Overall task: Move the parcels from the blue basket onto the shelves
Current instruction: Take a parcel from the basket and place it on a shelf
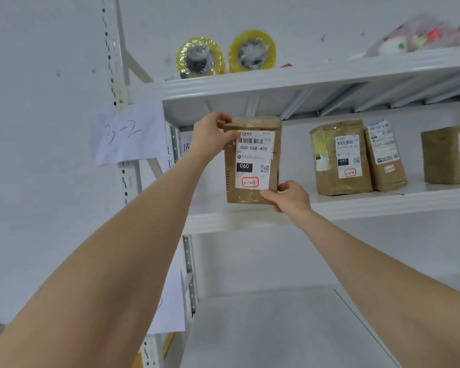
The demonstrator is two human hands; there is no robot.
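White shelving [329,208] fills the view; both hands grip 1 upright parcel [252,160] at its middle shelf's edge, left hand [210,134] top-left, right hand [290,196] bottom-right.

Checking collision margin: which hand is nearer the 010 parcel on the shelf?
Right. The right hand holds the 060 parcel at its lower right corner, just left of the 010 parcel; the left hand holds its upper left corner, farther off.
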